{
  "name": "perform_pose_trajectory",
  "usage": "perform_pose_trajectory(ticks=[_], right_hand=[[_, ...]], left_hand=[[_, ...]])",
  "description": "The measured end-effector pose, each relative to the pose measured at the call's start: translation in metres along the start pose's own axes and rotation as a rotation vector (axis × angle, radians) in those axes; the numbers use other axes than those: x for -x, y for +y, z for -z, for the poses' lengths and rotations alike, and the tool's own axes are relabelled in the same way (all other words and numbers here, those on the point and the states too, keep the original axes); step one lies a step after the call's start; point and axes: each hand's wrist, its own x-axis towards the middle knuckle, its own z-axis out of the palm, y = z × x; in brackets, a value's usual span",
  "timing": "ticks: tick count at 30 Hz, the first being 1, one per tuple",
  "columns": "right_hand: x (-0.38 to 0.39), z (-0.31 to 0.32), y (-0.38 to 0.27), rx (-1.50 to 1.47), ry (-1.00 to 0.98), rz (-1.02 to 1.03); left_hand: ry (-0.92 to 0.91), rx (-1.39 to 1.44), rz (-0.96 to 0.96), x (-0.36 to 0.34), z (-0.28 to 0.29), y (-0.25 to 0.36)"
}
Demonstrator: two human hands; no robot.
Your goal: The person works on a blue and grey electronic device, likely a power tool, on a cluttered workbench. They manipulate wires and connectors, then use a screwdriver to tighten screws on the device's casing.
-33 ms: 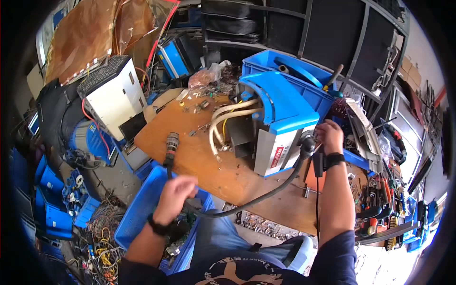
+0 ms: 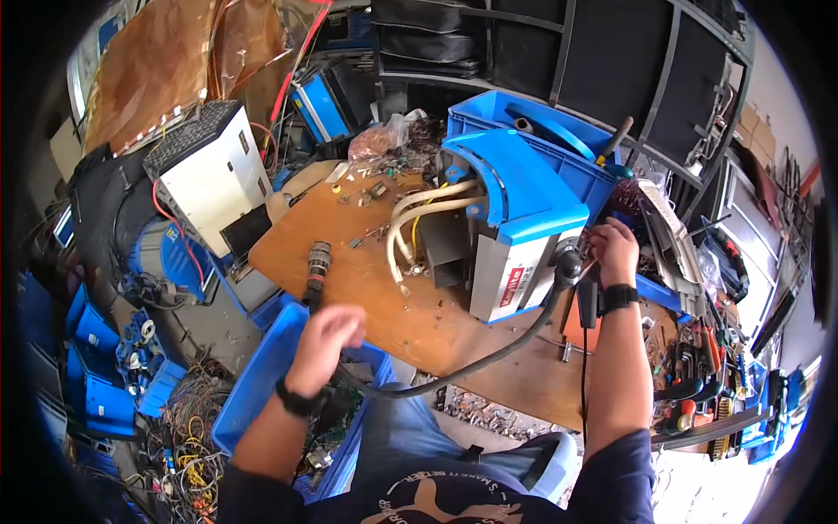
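On the wooden tabletop stands a machine with a blue cover [image 2: 534, 188] and silver side panel. A black plug [image 2: 568, 267] sits on its right side, and a thick black cable [image 2: 471, 371] curves from it toward my left hand [image 2: 325, 348]. That hand hovers over the table's left edge, fingers loosely bent, with nothing visible in it. Just beyond it lies a metal cable connector [image 2: 319, 265]. Right beside the black plug is my right hand [image 2: 616, 251], fingers curled together. A thin light piece shows at its fingertips, too small to name.
A blue bin [image 2: 253, 397] with circuit boards stands by my left leg. Another blue bin [image 2: 484, 113] is behind the machine. Hand tools [image 2: 711, 362] crowd the right side. A white case [image 2: 216, 179] stands at the left, and loose wires [image 2: 196, 437] cover the floor below.
My left hand has risen slightly and its fingers have loosened. My right hand has shifted a little rightward beside the black plug. The machine stays in place.
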Motion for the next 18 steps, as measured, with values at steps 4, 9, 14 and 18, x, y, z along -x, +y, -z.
perform_pose_trajectory(ticks=[4,9,14,18], right_hand=[[0.080,-0.007,-0.035,-0.232,0.055,0.157],[0.178,0.005,-0.054,-0.031,-0.008,0.277],[0.221,0.032,-0.062,0.023,-0.267,0.214],[0.241,0.045,-0.060,0.119,-0.385,0.049]], left_hand=[[0.020,0.503,0.128,-0.092,0.008,-0.019],[0.032,0.419,0.191,-0.162,-0.023,-0.031],[-0.077,0.527,0.275,-0.194,-0.028,-0.061],[-0.214,0.584,0.263,-0.196,-0.034,-0.070]])
